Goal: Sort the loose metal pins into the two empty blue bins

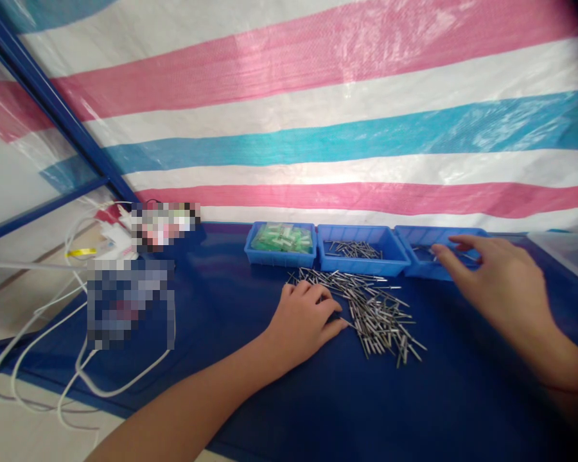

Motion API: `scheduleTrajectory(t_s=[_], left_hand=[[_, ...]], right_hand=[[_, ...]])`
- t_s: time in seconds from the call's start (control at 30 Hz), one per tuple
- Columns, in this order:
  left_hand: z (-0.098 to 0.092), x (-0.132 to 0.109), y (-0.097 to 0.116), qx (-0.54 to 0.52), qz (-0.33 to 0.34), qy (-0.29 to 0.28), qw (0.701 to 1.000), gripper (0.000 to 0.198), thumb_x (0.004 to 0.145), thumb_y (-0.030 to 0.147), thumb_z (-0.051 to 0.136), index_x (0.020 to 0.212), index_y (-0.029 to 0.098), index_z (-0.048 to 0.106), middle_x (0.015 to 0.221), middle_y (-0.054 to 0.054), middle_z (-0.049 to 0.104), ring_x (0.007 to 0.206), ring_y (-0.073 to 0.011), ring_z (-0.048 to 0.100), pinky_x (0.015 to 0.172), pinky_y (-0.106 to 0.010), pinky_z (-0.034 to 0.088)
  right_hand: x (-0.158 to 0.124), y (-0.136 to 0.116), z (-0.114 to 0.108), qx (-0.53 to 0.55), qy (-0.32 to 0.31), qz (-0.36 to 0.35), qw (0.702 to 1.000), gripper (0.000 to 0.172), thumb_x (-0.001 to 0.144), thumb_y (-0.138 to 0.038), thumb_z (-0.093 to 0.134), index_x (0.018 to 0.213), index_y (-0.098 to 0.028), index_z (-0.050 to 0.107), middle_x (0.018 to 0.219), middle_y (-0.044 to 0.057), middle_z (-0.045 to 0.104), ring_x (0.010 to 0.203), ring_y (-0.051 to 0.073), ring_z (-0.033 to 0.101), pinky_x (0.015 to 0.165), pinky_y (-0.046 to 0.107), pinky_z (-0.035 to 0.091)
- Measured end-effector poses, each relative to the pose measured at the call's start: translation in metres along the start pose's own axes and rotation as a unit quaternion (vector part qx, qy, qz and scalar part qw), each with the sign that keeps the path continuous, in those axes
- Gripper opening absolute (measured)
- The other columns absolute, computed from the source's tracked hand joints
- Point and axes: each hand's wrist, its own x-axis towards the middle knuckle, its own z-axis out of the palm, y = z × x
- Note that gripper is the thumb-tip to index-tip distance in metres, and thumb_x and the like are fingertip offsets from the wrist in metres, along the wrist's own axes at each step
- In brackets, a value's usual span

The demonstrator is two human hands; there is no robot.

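Note:
A heap of thin metal pins (373, 311) lies on the blue cloth (221, 301) in front of three blue trays. My left hand (306, 321) rests palm down at the heap's left edge, fingers curled and thumb and forefinger pinched on a pin at its tip. My right hand (496, 276) reaches over the right blue tray (421, 263), fingers stretched out and apart, holding nothing that shows. The middle blue tray (361, 253) holds more pins. The left blue tray (279, 247) holds green plastic pieces.
White cables (72, 359) loop over the table's left side beside blurred-out items. A striped pink, white and blue tarpaulin (318, 96) hangs behind the trays. A clear plastic container (566, 253) sits at the far right.

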Motion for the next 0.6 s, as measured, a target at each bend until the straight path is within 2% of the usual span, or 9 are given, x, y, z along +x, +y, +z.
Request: scheduleTrajectory(t_s=[0.13, 0.3, 0.43, 0.6], left_hand=[[0.000, 0.000, 0.001, 0.013, 0.003, -0.001, 1.000, 0.026, 0.095, 0.039, 0.046, 0.095, 0.024, 0.068, 0.107, -0.001, 0.064, 0.099, -0.0204, 0.051, 0.079, -0.037, 0.030], [0.006, 0.001, 0.001, 0.012, 0.017, 0.024, 0.999, 0.034, 0.090, 0.051, 0.050, 0.099, 0.024, 0.067, 0.107, -0.002, 0.065, 0.099, -0.0205, 0.050, 0.079, -0.037, 0.029], [0.011, 0.003, 0.001, 0.051, 0.035, 0.023, 0.998, 0.024, 0.094, 0.040, 0.049, 0.094, 0.023, 0.066, 0.103, 0.000, 0.066, 0.095, -0.0186, 0.050, 0.077, -0.037, 0.027], [0.012, 0.004, 0.001, 0.090, 0.049, 0.024, 0.994, 0.020, 0.095, 0.036, 0.048, 0.093, 0.022, 0.063, 0.102, -0.001, 0.066, 0.095, -0.0193, 0.050, 0.076, -0.038, 0.026]], right_hand=[[-0.007, -0.013, 0.002, 0.028, 0.005, -0.036, 0.999, 0.030, 0.090, -0.041, 0.047, 0.107, -0.020, 0.060, 0.098, 0.018, 0.066, 0.091, 0.035, 0.060, 0.079, 0.045, 0.042], [-0.022, -0.045, 0.003, 0.084, -0.016, -0.094, 0.992, 0.024, 0.089, -0.035, 0.051, 0.103, -0.019, 0.062, 0.096, 0.013, 0.067, 0.088, 0.030, 0.059, 0.082, 0.043, 0.043], [-0.033, -0.062, 0.006, 0.136, -0.046, -0.138, 0.980, 0.022, 0.088, -0.034, 0.052, 0.101, -0.019, 0.063, 0.097, 0.010, 0.067, 0.089, 0.027, 0.059, 0.084, 0.041, 0.045], [-0.043, -0.075, 0.006, 0.179, -0.097, -0.155, 0.967, 0.018, 0.088, -0.030, 0.053, 0.096, -0.019, 0.065, 0.095, 0.009, 0.068, 0.091, 0.026, 0.060, 0.084, 0.040, 0.046]])
